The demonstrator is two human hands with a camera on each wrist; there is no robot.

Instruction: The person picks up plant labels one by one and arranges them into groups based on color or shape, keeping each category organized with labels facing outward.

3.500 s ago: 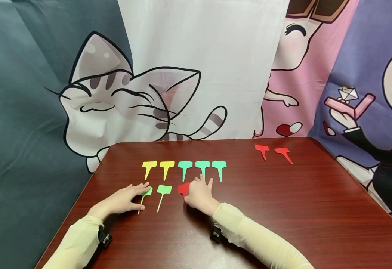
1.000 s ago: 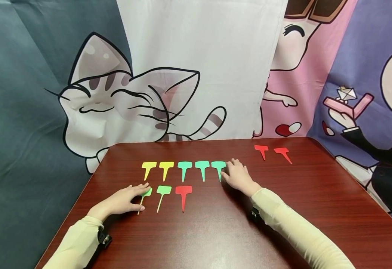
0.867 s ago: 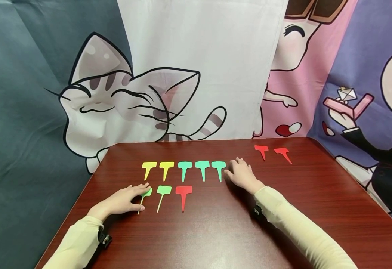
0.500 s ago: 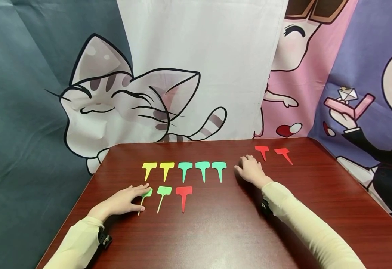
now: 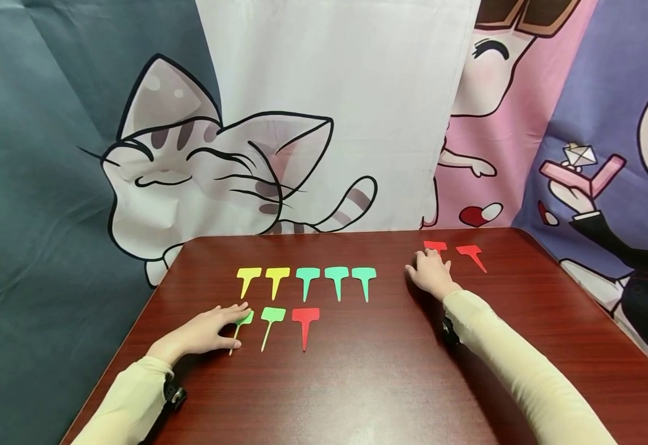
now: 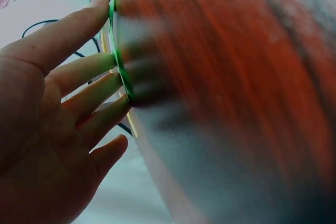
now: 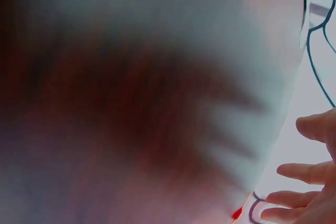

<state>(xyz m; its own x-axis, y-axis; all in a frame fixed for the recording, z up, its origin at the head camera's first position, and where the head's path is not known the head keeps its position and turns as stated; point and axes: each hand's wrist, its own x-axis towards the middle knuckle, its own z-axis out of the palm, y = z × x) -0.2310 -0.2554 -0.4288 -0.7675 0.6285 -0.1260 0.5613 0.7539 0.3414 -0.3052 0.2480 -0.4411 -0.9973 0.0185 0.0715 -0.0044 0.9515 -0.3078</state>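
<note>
My left hand (image 5: 204, 334) rests its fingertips on a green T-shaped plant label (image 5: 245, 318) at the front row's left end. In the left wrist view its straight fingers touch the label's green edge (image 6: 124, 77). To the right lie another green label (image 5: 273, 314) and a red label (image 5: 305, 315). My right hand (image 5: 433, 275) is at a red label (image 5: 435, 245) at the back right, its fingers covering the label's stem from view; whether they touch it I cannot tell. The right wrist view shows spread fingers (image 7: 302, 173) holding nothing.
The back row has two yellow labels (image 5: 249, 273) and three teal labels (image 5: 337, 273). Another red label (image 5: 471, 250) lies tilted near the far right corner. All lie on a dark red wooden table (image 5: 324, 395), with a cartoon-printed cloth (image 5: 390, 93) behind it.
My right hand has left the front-row red label, which now lies uncovered, and moved right and back to the far red label. My left hand stays in place on the green label.
</note>
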